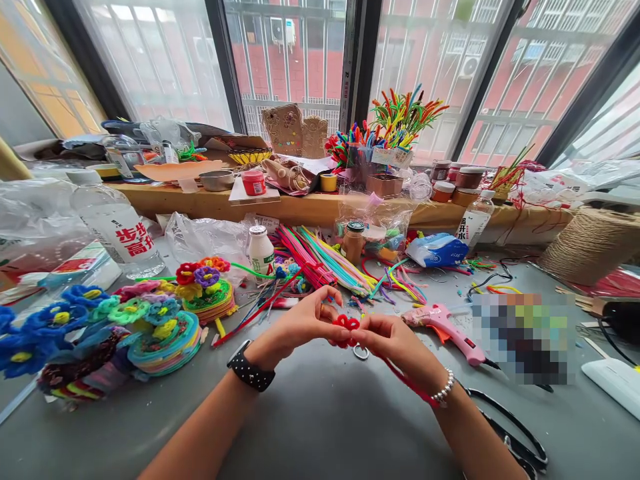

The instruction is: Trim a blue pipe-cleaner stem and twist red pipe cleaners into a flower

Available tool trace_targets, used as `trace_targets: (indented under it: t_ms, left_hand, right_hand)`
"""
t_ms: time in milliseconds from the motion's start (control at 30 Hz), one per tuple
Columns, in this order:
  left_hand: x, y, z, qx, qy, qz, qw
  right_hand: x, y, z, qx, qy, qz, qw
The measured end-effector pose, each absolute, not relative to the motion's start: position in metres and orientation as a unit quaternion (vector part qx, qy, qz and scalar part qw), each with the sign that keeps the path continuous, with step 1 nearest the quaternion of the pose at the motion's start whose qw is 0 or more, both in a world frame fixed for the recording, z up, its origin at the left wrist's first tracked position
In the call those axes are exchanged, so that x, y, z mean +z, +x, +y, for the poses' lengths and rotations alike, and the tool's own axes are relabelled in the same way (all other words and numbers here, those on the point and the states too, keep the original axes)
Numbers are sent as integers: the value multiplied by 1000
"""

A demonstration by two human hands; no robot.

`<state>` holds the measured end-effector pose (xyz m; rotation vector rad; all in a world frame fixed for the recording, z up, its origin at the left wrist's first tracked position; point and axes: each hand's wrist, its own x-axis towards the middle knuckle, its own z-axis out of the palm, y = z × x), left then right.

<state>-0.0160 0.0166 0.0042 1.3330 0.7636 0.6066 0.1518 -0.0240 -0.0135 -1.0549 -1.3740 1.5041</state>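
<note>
Between my two hands, above the grey table [320,427], is a red pipe cleaner [347,323] bent into small loops like a flower. My left hand [305,319] pinches its left side between thumb and fingers. On the other side, my right hand [395,343] grips it with closed fingertips, and a red length trails under that palm toward the wrist. A small metal ring [361,352] shows just below the fingertips. The pink glue gun [453,333] lies right of my right hand. Behind both hands spreads a pile of loose coloured pipe cleaners [330,260].
Pipe-cleaner flower pots [165,340] stand at the left, near a large water bottle [117,230]. A small white bottle [261,250] and a brown jar [353,241] stand behind. Twine spool [593,243] and black-handled tool [515,420] are at the right.
</note>
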Motion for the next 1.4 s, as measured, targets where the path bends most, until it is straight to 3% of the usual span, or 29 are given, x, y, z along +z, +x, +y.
trace_targets:
  t_ms: [200, 333, 500, 700, 1400]
  left_hand:
    - [3, -7, 13, 334, 563, 370, 659]
    - [5, -2, 11, 372, 545, 399, 637]
    - [8, -3, 11, 357, 552, 434, 616]
    - [4, 2, 7, 371, 523, 387, 662]
    - [-1, 12, -3, 423, 458, 360, 694]
  right_hand:
    - [-21, 144, -25, 613, -417, -468, 481]
    - [-24, 143, -23, 620, -411, -471, 475]
    - [-21, 147, -21, 531, -444, -527, 493]
    - [-16, 147, -25, 485, -450, -544, 517]
    - [-25, 138, -24, 644, -335, -378, 574]
